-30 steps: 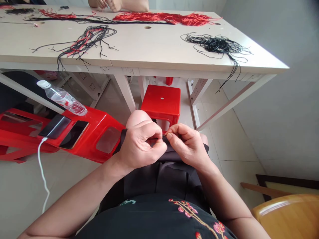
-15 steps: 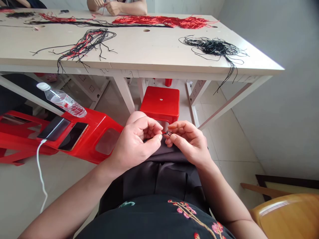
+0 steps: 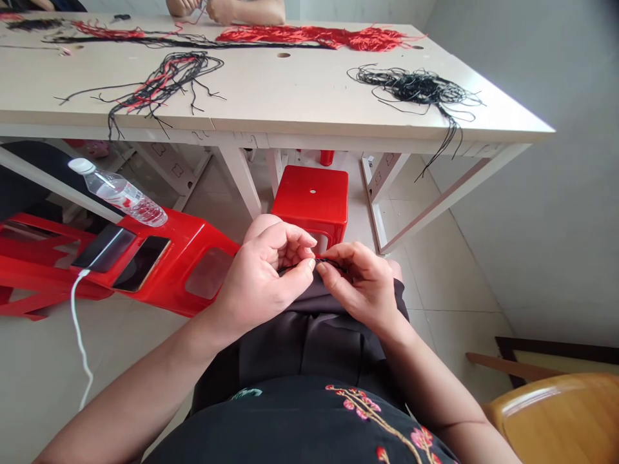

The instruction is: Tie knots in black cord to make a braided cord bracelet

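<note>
Over my lap, my left hand (image 3: pixel 271 270) pinches a thin black cord (image 3: pixel 329 260) between thumb and forefinger. My right hand (image 3: pixel 362 280) grips the same cord just to the right, its thumb and fingertips closed on it. Only a short dark stretch shows between the two hands, and some of it runs back under my left fingers. Whether it is knotted or braided there is too small to tell.
On the white table (image 3: pixel 290 90) lie a black cord bundle (image 3: pixel 416 87), a black-and-red bundle (image 3: pixel 164 80) and red cords (image 3: pixel 338 37). Another person's hands (image 3: pixel 220 11) work across it. A bottle (image 3: pixel 120 193) and phone (image 3: pixel 142 264) rest on a red stool (image 3: pixel 193 232); another red stool (image 3: pixel 312 193) stands ahead.
A small black loop that showed at my right fingertips is no longer visible. My right hand has shifted slightly left and its fingers have closed on the cord. My left hand has barely moved.
</note>
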The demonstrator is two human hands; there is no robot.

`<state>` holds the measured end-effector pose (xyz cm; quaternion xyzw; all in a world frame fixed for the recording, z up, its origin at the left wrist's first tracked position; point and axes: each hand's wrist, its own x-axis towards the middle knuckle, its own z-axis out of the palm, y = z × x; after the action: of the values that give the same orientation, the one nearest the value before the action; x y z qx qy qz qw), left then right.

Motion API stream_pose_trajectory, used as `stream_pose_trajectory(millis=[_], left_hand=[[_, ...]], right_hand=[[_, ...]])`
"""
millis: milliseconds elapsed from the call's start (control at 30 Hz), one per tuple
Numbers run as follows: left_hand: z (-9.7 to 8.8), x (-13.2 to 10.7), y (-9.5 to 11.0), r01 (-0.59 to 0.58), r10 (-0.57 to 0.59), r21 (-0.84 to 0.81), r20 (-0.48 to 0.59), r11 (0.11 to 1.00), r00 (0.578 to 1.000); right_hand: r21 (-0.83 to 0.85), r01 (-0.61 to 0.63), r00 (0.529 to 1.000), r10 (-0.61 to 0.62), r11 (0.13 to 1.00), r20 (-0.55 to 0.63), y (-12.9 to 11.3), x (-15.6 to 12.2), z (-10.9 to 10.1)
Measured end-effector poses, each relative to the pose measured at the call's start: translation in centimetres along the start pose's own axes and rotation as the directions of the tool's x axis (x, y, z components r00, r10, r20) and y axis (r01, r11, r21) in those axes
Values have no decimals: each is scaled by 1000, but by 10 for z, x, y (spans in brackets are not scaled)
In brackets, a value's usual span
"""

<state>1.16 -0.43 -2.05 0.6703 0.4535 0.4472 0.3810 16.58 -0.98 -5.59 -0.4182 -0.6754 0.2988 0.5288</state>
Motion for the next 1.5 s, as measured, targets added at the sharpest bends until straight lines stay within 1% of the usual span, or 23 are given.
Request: stream_pose_trajectory(millis=[67,133,267,333,400,500,567,633,767,867,900,967,1000,1033,1067,1100,1167,1200,1233,1300,1333,1400,1500], left_hand=[[0,0,0,-11,11,4,1,1000,1000],[0,-1,0,-23,23,17,4,1000,1000],[-2,-1,-2,-43,42,61,14,997,999],[-3,-2,-3,-49,49,71,9,996,999],[-3,-2,-4,-58,57,84,15,995,998],[-2,-2,-4,-95,85,155,69,983,994],[-2,-2,-4,-164,145,235,98,958,985],[-1,-1,-2,-273,252,318,104,908,962],[-1,2,-1,-469,449,474,162,745,879],[1,4,-5,-558,541,577,224,596,810],[1,5,-8,-579,564,591,238,561,790],[1,4,-15,-618,595,581,266,529,759],[1,3,-18,-626,600,570,268,532,754],[0,2,-21,-616,593,563,255,551,764],[-2,1,-23,-585,569,556,227,590,790],[-4,0,-24,-531,522,543,188,650,832],[-8,-2,-25,-373,366,467,109,802,924],[-9,-2,-24,-287,272,404,96,869,958],[-10,-2,-23,-210,186,334,103,919,977],[-9,0,-18,-101,72,210,140,972,987],[-6,1,-16,-75,50,161,155,984,987],[0,3,-11,-79,64,91,158,993,985],[8,4,-8,-174,164,74,118,982,979]], right_hand=[[-85,39,999,-40,996,-10,-4,1,-2],[-97,37,999,-37,995,7,-8,2,-4],[49,-90,992,84,995,97,-9,3,-8],[137,-167,978,146,976,149,-7,2,-8],[188,-217,968,186,958,169,-5,2,-8],[206,-240,965,210,949,159,-3,2,-5],[209,-237,966,207,949,157,-2,1,-4],[206,-233,967,203,951,156,-2,1,-3],[176,-224,967,196,958,165,-1,2,-4],[137,-219,965,194,966,174,-2,2,-3],[116,-218,964,195,969,179,-3,1,-2],[86,-215,962,196,973,188,-3,1,-2],[83,-216,963,198,973,185,-3,1,-3],[88,-224,964,207,971,168,-3,1,-5],[104,-239,965,224,965,134,-2,1,-7],[134,-258,964,248,957,92,0,2,-10],[226,-306,952,305,925,39,4,3,-15],[280,-330,943,331,901,46,6,3,-17],[332,-353,934,350,875,71,8,3,-19],[419,-396,917,374,817,138,10,2,-19],[457,-416,908,385,786,163,9,2,-17],[525,-451,890,408,721,204,8,2,-14],[583,-516,853,443,628,277,3,4,-9]])
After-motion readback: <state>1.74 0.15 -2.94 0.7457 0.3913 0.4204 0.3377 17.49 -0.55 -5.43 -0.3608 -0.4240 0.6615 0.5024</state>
